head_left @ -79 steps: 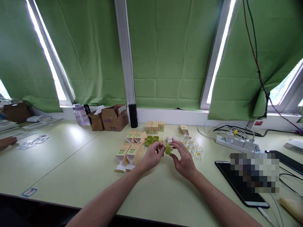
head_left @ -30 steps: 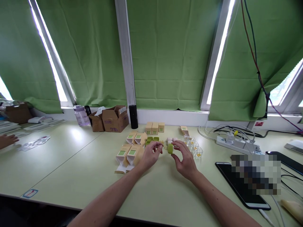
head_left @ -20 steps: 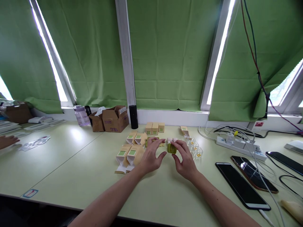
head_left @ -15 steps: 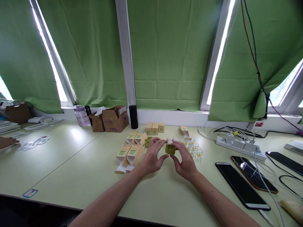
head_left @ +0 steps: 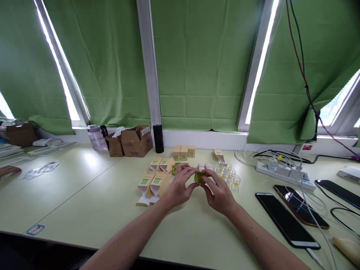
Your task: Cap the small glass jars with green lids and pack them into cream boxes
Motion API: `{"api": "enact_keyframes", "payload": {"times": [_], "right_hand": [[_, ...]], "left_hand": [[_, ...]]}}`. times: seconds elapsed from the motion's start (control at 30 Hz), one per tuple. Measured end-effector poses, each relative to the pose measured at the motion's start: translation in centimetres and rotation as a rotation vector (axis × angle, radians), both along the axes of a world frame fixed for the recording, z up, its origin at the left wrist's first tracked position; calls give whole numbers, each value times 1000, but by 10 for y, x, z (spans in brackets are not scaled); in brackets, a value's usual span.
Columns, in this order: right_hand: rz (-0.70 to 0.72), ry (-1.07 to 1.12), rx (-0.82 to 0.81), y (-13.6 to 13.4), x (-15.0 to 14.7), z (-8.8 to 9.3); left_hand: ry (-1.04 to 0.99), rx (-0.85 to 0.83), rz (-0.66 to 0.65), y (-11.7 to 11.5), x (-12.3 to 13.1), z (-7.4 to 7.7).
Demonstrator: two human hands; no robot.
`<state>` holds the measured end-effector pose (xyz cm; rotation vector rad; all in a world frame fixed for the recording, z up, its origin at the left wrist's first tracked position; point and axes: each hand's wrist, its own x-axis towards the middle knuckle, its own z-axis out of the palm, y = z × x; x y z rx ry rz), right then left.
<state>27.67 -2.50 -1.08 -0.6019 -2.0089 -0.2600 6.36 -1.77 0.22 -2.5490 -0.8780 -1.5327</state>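
Note:
A small square olive-green container (head_left: 199,178) is held up just above the table, its hollow side towards me. My left hand (head_left: 180,185) pinches its left edge between thumb and fingers. My right hand (head_left: 221,191) closes on the right side, with fingertips over the opening. Another green piece (head_left: 174,168) is partly hidden behind my left hand. Small pale pinkish pieces (head_left: 204,166) stand just beyond the container. Several clear cups with yellow centres (head_left: 228,174) are grouped beyond my right hand. Open kraft boxes with green labels (head_left: 159,183) lie left of my left hand.
Closed small boxes (head_left: 183,152) stand at the back, near a black cylinder (head_left: 158,139) and a cardboard carton (head_left: 137,141). Phones (head_left: 287,220), a power strip (head_left: 285,175) and loose cables are on the right. Another person's hand (head_left: 9,170) rests at far left.
The green container has tilted and shifted slightly left between my hands. My right fingertips have moved over its opening. The other person's hand has drawn slightly left.

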Motion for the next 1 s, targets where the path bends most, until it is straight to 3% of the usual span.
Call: {"api": "enact_keyframes", "payload": {"times": [0.37, 0.63, 1.0], "right_hand": [[4, -28, 21, -2, -3, 7], [20, 50, 24, 2, -2, -3], [58, 60, 4, 0, -2, -2]], "left_hand": [[4, 37, 7, -1, 0, -1], [1, 31, 5, -2, 1, 2], [-12, 33, 0, -2, 0, 1]]}}
